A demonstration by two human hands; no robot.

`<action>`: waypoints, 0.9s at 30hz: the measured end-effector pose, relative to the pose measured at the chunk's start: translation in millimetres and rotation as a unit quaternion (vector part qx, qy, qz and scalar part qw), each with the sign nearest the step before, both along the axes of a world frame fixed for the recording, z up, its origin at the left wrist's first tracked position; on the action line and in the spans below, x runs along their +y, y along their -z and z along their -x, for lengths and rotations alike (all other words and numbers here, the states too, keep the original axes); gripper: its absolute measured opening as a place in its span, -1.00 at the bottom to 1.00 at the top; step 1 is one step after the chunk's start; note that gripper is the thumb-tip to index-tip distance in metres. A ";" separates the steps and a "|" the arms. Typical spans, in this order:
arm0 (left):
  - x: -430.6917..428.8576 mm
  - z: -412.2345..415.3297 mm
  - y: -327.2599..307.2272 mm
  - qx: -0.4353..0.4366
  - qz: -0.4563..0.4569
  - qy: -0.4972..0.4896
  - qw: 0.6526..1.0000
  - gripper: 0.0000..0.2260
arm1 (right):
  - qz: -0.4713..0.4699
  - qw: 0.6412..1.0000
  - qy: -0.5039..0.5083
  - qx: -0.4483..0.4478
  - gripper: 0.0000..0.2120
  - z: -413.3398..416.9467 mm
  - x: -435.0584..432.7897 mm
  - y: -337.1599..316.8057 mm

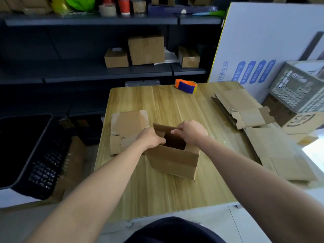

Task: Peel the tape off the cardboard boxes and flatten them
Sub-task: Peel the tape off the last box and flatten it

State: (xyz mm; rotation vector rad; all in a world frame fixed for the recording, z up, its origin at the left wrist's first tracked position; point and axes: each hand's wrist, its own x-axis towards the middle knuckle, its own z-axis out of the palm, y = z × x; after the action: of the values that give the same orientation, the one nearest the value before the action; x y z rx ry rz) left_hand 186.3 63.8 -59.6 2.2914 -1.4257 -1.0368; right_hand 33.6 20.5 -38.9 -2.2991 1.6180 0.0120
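Box, plain brown and open at the top, is seen near the middle of the table, turned slightly askew. Its walls are creased, and its dark inside is shown between the two hands. The left hand is curled over the left wall, with the fingers hooked inside the rim. The right hand is closed on the top edge of the raised far flap.

A second box is set just behind the left hand at the table's left edge. Its front is torn and its lower corner is hidden by the wrist. Flat cardboard is stacked along the right edge. An orange and blue tape dispenser is placed at the far edge. A black crate is seen to the left, a grey crate to the right, and boxes are kept on shelves behind.
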 end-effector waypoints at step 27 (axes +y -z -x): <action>-27.4 -6.5 -0.4 0.427 0.179 -0.370 0.806 -0.58 | -0.089 0.959 0.163 -0.217 -0.49 41.6 -18.5 -4.8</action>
State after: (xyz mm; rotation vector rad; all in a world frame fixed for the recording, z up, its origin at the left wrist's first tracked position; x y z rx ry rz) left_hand 192.8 36.4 -59.2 1.4961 -0.2644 -1.1403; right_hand -8.0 2.0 -34.1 -1.7260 1.6543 -0.3808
